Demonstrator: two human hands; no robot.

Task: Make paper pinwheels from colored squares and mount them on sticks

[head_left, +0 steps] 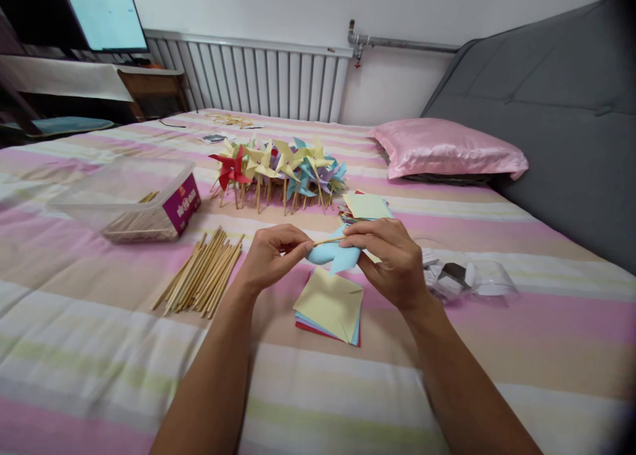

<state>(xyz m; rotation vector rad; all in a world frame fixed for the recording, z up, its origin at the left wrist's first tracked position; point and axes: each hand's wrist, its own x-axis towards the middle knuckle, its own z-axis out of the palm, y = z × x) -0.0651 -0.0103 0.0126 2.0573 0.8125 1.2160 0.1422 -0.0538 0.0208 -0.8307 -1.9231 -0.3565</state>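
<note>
My left hand [271,255] pinches a thin wooden stick [325,241] that points right into a folded light-blue paper pinwheel [332,255]. My right hand [390,259] is closed around that blue paper, fingers curled over its top. Both hands hover just above the striped bedspread [99,322]. Right below them lies a small stack of cut paper squares [330,306], yellow on top. A pile of loose wooden sticks [203,273] lies left of my left hand. Several finished pinwheels [278,167] in red, yellow, blue and purple lie behind.
A clear plastic box [132,200] with sticks inside sits at the left. Another stack of coloured paper [365,206] lies behind my right hand. Crumpled clear tape or wrapping [464,279] lies at the right. A pink pillow [447,150], grey headboard, radiator and monitor stand farther back.
</note>
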